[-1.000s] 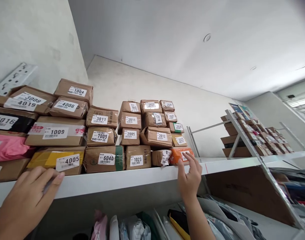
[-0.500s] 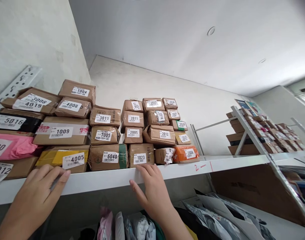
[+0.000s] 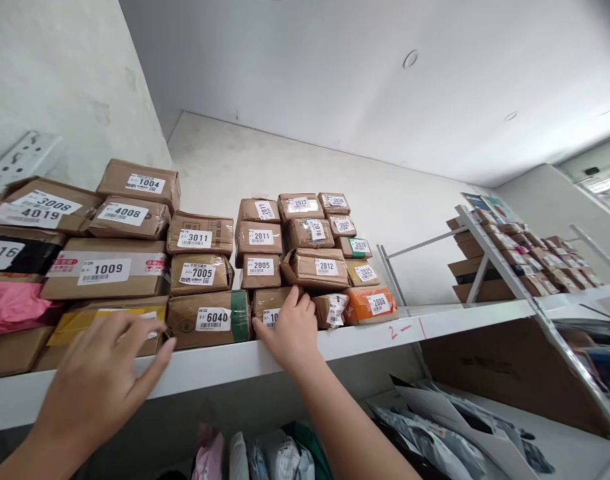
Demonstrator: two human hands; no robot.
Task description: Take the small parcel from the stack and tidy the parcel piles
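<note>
A white shelf [image 3: 225, 363] carries stacked brown cardboard parcels with numbered labels. My right hand [image 3: 289, 330] lies on the front of the low parcel labelled 1023 [image 3: 265, 301]. Its thumb is at the parcel's left side and its fingers curl over the upper right corner, under parcel 2012 [image 3: 317, 268]. My left hand [image 3: 102, 373] hovers with fingers spread in front of the yellow-taped parcel [image 3: 85, 320], hiding its label. Parcel 6040 [image 3: 209, 320] stands between my two hands.
An orange parcel 2008 [image 3: 372, 305] ends the row; "2-1" is written in red on the shelf edge [image 3: 407, 329]. More boxes sit on a shelf at the right [image 3: 505, 267]. Soft bagged parcels [image 3: 265, 457] fill the level below. A pink bag [image 3: 15, 307] lies at the far left.
My right hand went from the orange parcel leftward along the shelf edge, then up onto parcel 1023. My left hand lifted off the shelf edge and now covers the 4005 label.
</note>
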